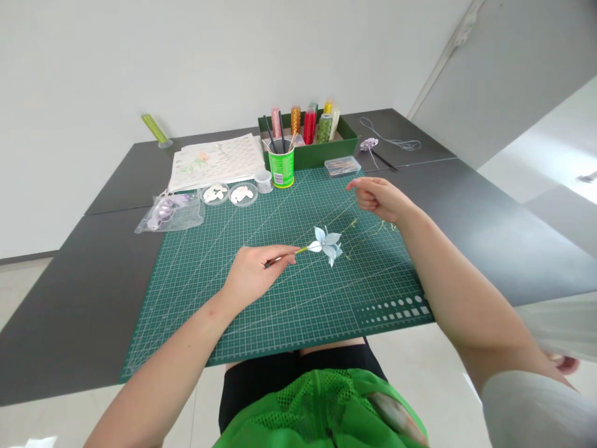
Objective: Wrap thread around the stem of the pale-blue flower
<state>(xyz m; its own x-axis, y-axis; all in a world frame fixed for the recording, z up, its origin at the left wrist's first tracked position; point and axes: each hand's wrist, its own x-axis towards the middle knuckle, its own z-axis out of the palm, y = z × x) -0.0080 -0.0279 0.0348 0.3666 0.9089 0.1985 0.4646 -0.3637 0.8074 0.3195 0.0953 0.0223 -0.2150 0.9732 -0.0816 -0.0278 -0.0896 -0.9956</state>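
My left hand (254, 267) pinches the thin green stem of a pale blue artificial flower (325, 242). Its petals point to the right, above the green cutting mat (196, 274); the dark lower end of the stem shows between thumb and fingers. Up and to the right, my right hand (379, 198) is closed, with thumb and forefinger pressed together. Whatever it may hold is too fine to make out. Loose bits of yellow-green thread (353, 223) lie on the mat between the flower and my right wrist.
Behind the mat stand a green tray (321, 154) of thread spools and a green can (282, 168) with brushes. Two dishes of white pieces (243, 194), a plastic bag (170, 211) and drawn sheets (224, 162) lie left. A clear case (342, 165) and a lilac flower (369, 144) sit right.
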